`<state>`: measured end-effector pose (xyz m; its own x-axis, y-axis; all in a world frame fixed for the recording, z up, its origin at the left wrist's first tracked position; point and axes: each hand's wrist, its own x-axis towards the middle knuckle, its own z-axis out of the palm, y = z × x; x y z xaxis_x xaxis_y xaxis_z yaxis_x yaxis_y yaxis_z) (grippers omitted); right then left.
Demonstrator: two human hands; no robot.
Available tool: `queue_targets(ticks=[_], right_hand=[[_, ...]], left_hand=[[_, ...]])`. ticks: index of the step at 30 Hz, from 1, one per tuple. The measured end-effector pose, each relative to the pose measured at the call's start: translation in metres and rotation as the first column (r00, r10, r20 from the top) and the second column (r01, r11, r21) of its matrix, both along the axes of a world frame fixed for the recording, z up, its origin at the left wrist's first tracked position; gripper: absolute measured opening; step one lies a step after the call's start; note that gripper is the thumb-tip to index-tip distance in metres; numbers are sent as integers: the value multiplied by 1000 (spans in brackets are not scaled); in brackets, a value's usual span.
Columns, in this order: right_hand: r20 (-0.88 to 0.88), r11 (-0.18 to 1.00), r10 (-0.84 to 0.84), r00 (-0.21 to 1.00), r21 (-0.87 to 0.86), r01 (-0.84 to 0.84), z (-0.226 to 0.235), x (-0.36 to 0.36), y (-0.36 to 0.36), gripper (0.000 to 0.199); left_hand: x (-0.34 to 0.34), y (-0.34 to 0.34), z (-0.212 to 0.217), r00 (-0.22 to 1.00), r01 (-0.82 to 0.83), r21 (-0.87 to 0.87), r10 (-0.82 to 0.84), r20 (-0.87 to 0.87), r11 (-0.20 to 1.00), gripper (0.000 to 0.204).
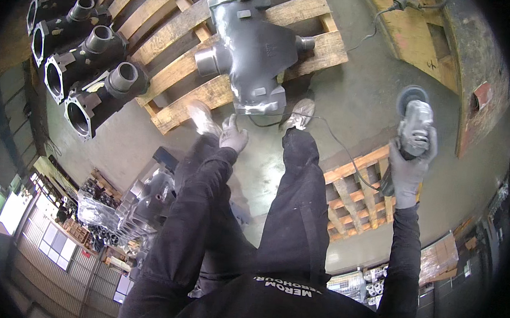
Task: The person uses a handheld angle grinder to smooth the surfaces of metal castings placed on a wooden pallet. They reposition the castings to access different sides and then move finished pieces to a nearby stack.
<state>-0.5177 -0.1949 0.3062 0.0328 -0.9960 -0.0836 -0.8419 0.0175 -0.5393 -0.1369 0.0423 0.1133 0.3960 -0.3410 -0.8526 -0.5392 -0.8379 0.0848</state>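
One angle grinder point(414, 126) (right hand point(409, 170)), five grey castings point(252, 46) on pallets point(173, 64).

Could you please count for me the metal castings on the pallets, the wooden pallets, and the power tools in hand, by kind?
Large grey metal valve casting on the big wooden pallet: 1
Black flanged metal castings in a row: 4
Wooden pallets, counting the small one: 2
Grey angle grinder in the gloved right hand: 1
Total: 8

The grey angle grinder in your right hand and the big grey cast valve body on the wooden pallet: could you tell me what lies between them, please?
In the head view, only bare concrete floor and the grinder's thin black cable.
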Motion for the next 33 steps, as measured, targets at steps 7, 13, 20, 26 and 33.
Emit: queue_targets(ticks=[7,13,20,26,33], right_hand=[[-141,953,-97,985,-299,51,26,-112,-120,92],[-130,895,-7,991,-442,-51,6,-174,-246,89],[-693,943,-307,653,-313,112,-38,-175,-276,62],[-734,930,-335,592,-357,84,-68,-181,-287,93],[-746,908,-274,607,-409,-93,-96,-196,-304,70]], left_hand=[[-29,-20,-26,991,-4,-55,12,133,998,88],[-31,-12,-38,980,137,-171,-108,167,976,82],[-14,3,-39,945,296,-303,-232,229,906,66],[-26,8,-55,980,105,-300,-47,196,948,67],[-32,13,-46,989,99,-354,-51,142,930,55]])
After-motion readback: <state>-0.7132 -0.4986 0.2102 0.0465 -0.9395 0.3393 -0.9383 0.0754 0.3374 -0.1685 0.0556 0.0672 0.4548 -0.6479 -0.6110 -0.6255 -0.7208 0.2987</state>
